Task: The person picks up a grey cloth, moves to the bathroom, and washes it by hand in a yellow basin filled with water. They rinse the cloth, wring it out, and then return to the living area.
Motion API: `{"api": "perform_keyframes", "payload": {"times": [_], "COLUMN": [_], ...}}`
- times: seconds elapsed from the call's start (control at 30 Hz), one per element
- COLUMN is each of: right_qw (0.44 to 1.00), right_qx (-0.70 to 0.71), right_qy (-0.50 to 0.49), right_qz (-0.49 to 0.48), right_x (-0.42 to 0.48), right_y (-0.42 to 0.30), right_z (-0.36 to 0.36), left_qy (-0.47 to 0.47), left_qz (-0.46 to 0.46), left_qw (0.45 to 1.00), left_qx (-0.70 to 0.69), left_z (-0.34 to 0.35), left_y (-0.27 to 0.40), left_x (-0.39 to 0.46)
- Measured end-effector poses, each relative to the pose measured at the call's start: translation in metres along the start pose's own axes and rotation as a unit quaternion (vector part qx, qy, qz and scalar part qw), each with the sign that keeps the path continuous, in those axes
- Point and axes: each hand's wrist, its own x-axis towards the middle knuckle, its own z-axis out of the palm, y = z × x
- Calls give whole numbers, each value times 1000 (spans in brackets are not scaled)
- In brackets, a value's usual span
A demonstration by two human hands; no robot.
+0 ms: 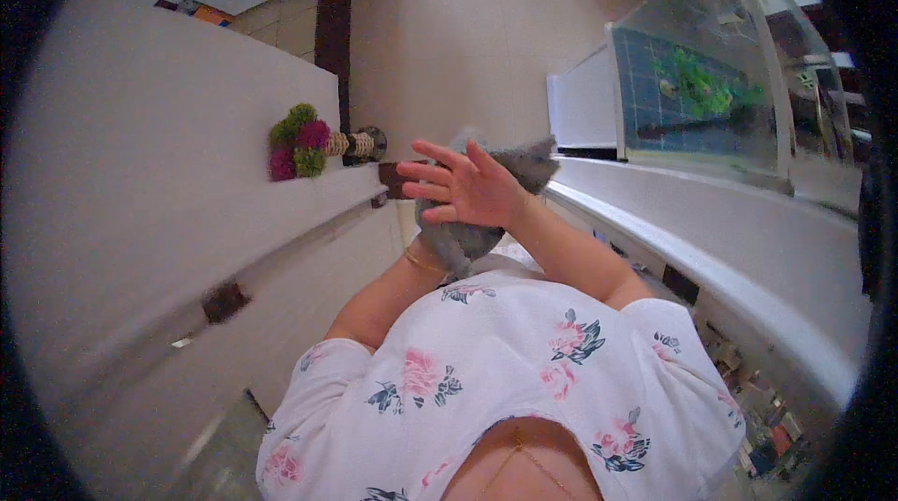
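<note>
My right hand (473,185) is spread with its palm up and fingers apart, and nothing lies in it. Just beneath it is a bunched grey cloth (466,241), one blurred end of which reaches out to the right. My left hand (423,248), below a thin gold-coloured bangle, goes in at the cloth's left side and appears to hold it. The cloth and my right hand hide most of its fingers.
Artificial green and purple flowers (300,143) stand in a woven vase on the left. At right, a glass tank (701,101) with green plants rises above a white ledge (701,213). Pale tiled floor (477,45) stretches ahead. Cluttered small items (765,417) sit at lower right.
</note>
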Motion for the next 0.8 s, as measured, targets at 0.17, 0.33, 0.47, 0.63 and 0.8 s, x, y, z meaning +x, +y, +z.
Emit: {"api": "perform_keyframes", "payload": {"times": [0.17, 0.33, 0.47, 0.63, 0.8], "right_qw": [972, 741, 690, 645, 616], "right_qx": [-112, -156, -68, -123, -145], "right_qy": [208, 640, 697, 742, 767], "right_qz": [-11, -134, -182, -131, -102], "right_x": [-4, -96, -159, -168, -190], "right_y": [-69, -117, -134, -163, -197], "right_z": [-17, -92, -124, -125, -133], "left_qy": [24, 74, 118, 153, 136], "left_qz": [25, 148, 222, 246, 269], "left_qw": [959, 795, 611, 379, 377], "left_qx": [282, 583, 751, 879, 876], "left_z": [-20, -23, -6, 27, 48], "left_y": [112, 229, 299, 353, 364], "left_x": [44, 93, 145, 230, 290]}}
